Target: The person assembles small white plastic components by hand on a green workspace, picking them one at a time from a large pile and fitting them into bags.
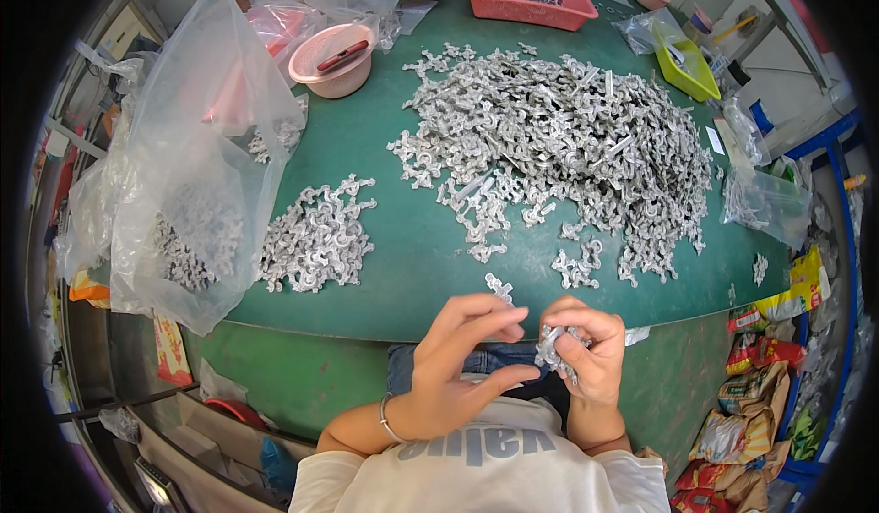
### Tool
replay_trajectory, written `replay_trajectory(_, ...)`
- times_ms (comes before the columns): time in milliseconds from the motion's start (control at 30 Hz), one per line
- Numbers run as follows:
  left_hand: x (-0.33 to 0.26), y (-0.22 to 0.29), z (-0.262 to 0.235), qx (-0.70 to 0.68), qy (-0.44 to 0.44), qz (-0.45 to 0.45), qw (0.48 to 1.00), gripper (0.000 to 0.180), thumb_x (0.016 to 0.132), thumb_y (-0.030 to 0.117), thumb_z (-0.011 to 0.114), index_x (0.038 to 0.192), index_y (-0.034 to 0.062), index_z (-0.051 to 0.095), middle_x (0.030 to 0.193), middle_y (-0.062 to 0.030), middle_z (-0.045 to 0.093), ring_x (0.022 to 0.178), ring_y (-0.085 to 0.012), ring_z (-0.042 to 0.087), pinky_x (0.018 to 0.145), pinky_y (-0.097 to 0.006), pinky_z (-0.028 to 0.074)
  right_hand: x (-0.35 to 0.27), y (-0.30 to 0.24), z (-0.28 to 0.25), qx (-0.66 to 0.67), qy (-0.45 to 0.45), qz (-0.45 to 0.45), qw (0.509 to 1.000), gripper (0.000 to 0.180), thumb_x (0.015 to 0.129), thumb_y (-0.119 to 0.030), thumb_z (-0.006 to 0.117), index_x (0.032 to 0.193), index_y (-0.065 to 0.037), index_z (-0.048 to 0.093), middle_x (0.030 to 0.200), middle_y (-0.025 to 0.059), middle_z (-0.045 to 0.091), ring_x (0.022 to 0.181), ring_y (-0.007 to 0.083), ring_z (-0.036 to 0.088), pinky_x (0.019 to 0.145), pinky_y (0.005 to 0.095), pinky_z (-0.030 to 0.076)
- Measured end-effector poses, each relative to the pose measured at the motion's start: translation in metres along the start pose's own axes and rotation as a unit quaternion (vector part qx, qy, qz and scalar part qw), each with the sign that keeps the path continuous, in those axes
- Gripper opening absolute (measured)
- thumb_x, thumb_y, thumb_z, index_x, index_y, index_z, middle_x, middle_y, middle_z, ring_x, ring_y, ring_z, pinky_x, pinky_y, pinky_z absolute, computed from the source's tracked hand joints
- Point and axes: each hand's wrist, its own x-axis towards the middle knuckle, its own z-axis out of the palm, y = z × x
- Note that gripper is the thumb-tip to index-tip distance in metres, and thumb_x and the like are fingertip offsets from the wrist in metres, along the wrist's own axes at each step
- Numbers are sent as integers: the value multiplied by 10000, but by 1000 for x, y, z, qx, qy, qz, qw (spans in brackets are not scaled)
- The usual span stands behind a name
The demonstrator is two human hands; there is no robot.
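Right hand (591, 350): curls closed, thumb and bent fingers gripping a clump of silver metal parts (557, 352), near the front edge of the green table (403, 266)
Left hand (453, 362): spreads thumb and fingers well apart, facing the right hand; shows nothing in grasp; reaches just beside the clump, cannot tell if touching
Bracelet (388, 420): circles the left wrist
Loose part (499, 286): lies on the table just beyond the left fingertips
Small pile (320, 243): heaps similar silver parts, left on the table
Large pile (568, 137): covers much of the table's centre and right
Clear bag (206, 82): stands beside the small pile, silver parts inside
Pink bowl (334, 82): stands beyond the small pile, with a red tool (342, 56) on top
Pink tray (526, 16): sits beyond the large pile, containing metal pieces
Yellow-green tray (682, 78): sits at far right
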Motion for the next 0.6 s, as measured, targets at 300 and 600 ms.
replay_trajectory(300,0,-4,-2,-207,-100,-173,958,464,709,-133,646,1148,-69,512,1023,-136,517,875,-183,580,793,-301,505,0,-22,15,26,97,124,987,148,742,61,646,887,42,624,820,50,611,634,66,498,549,186,371)
replay_trajectory(600,1,-2,0,-298,-61,-228,925,452,722,-175,603,1154,-98,491,920,-106,521,857,-160,569,778,-288,515,-4,-16,10,-37,63,71,995,174,728,41,673,894,46,621,803,83,606,695,88,507,622,205,387)
